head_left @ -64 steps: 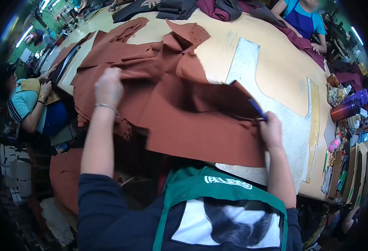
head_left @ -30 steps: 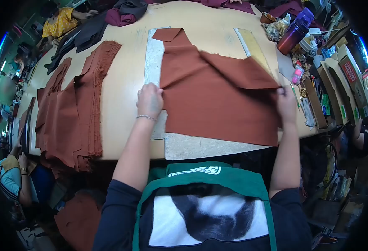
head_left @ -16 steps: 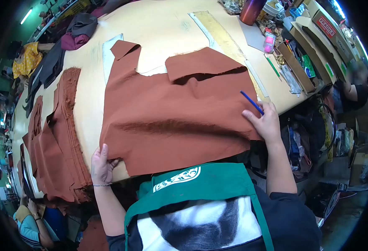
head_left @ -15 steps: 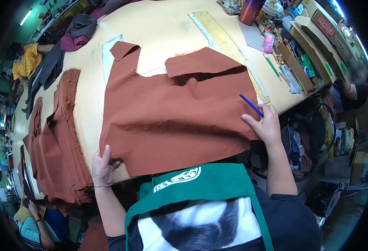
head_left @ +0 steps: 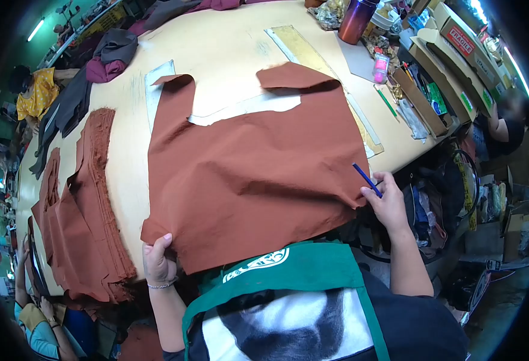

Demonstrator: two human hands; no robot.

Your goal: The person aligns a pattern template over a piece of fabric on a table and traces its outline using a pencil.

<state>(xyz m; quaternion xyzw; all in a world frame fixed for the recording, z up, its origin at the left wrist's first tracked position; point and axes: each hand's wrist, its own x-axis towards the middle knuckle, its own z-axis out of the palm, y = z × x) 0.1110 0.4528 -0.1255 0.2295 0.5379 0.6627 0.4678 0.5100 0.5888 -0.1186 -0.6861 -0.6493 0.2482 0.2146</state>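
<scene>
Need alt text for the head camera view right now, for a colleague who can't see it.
A person's left hand and right hand grip the near corners of a rust-brown fabric piece spread on a tan table, the right also holding a blue pencil. A stack of matching pieces lies to the left.

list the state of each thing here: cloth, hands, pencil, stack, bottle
cloth: spread flat on the table, far corner folded over
left hand: pinching the cloth's near left corner
right hand: on the cloth's right edge, holding a pencil
pencil: blue, tip pointing up
stack: cut pieces piled at the left
bottle: upright
</scene>
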